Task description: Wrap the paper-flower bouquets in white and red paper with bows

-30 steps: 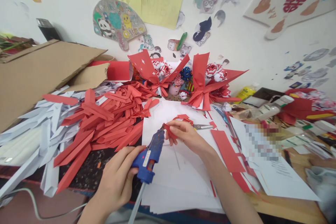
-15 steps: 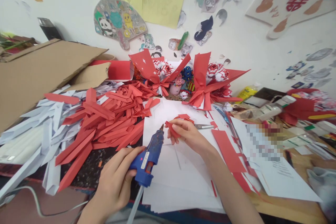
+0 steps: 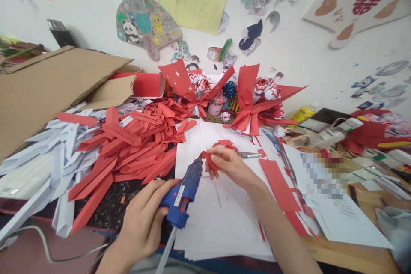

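My left hand is wrapped round the handle of a blue hot glue gun, with a translucent glue stick trailing from its back end. The gun's small red light is lit. Between the fingertips of my right hand is a small folded piece of red paper. The nozzle tip meets the left edge of this paper, though I cannot make out any glue. Both hands are above stacked white paper sheets. Scissors lie just behind my right hand, partly hidden.
Heaps of red folded paper strips and white folded paper strips cover the left side. Red-wrapped paper bouquets stand against the wall. Red paper sheets and a printed page lie right. A cable hangs at lower left.
The glue gun's nozzle has moved slightly up and right, closing the small gap to the red paper. My right hand keeps its pinch and has barely moved.
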Demonstrator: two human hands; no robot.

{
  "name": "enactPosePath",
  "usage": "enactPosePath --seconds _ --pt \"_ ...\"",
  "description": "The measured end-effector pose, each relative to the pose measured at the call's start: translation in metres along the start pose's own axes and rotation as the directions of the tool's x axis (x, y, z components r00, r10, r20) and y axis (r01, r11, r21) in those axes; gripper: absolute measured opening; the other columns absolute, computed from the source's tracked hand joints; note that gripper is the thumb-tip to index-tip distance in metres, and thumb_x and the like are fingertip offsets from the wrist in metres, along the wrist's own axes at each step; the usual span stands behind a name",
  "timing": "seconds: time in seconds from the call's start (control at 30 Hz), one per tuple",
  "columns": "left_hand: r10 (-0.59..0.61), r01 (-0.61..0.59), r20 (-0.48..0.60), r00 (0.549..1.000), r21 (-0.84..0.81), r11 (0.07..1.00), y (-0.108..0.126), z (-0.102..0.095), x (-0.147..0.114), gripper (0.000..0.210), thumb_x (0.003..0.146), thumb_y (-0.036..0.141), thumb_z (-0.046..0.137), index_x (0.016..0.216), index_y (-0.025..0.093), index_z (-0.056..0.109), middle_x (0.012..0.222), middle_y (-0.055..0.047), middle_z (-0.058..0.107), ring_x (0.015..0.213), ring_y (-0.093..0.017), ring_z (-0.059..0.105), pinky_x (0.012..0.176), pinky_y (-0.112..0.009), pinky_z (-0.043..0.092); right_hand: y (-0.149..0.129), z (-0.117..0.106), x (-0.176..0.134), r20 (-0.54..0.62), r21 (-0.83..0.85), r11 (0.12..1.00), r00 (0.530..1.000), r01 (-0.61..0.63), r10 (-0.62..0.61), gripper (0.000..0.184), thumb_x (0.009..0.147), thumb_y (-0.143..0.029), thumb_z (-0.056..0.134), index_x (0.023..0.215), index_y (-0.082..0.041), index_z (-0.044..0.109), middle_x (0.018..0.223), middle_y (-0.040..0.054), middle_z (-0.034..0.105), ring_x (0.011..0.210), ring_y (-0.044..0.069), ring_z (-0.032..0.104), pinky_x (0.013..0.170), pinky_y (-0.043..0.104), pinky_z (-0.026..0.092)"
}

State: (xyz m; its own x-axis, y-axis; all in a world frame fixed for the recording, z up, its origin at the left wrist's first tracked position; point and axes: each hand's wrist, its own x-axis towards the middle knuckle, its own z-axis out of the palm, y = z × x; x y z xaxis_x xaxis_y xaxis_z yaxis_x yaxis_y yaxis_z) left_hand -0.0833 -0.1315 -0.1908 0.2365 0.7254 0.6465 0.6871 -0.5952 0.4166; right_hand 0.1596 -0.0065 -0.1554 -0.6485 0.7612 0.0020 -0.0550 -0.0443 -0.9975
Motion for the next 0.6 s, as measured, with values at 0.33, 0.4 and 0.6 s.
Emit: enactPosePath --seconds 0.33,0.4,0.6 --pt "-0.073 0.072 -0.001 0.997 -0.160 0.985 0.0006 0.0028 -0.0012 0.038 0.099 0.022 0.034 0.133 0.018 0.049 0.119 -0.012 0.058 0.105 -0.020 0.059 0.087 -0.028 0.048 -0.0004 0.0004 0.0014 -0.016 -0.049 0.999 1.000 -0.016 0.015 0.030 0.093 -0.044 0.059 0.095 -0.015 0.063 0.080 0.0053 0.067 0.060 0.011 0.061 0.054 0.023 0.040" --pt "-0.092 0.091 0.004 0.996 -0.189 0.978 -0.0007 0.0026 -0.0027 0.037 0.099 0.023 0.034 0.133 0.019 0.049 0.118 -0.012 0.057 0.105 -0.020 0.059 0.087 -0.028 0.048 -0.0008 0.0005 0.0011 -0.017 -0.059 0.998 1.000 -0.011 0.010 0.030 0.093 -0.044 0.059 0.094 -0.015 0.063 0.080 0.0053 0.067 0.060 0.011 0.061 0.055 0.023 0.041" --pt "-0.150 0.153 0.033 0.988 -0.266 0.952 -0.0028 0.0012 -0.0028 0.036 0.101 0.031 0.032 0.127 0.018 0.054 0.112 -0.012 0.059 0.098 -0.022 0.060 0.081 -0.030 0.049 -0.0017 0.0003 0.0010 -0.039 -0.071 0.997 0.999 -0.011 0.008 0.032 0.091 -0.046 0.060 0.092 -0.015 0.063 0.079 0.0049 0.067 0.060 0.011 0.061 0.055 0.023 0.041"
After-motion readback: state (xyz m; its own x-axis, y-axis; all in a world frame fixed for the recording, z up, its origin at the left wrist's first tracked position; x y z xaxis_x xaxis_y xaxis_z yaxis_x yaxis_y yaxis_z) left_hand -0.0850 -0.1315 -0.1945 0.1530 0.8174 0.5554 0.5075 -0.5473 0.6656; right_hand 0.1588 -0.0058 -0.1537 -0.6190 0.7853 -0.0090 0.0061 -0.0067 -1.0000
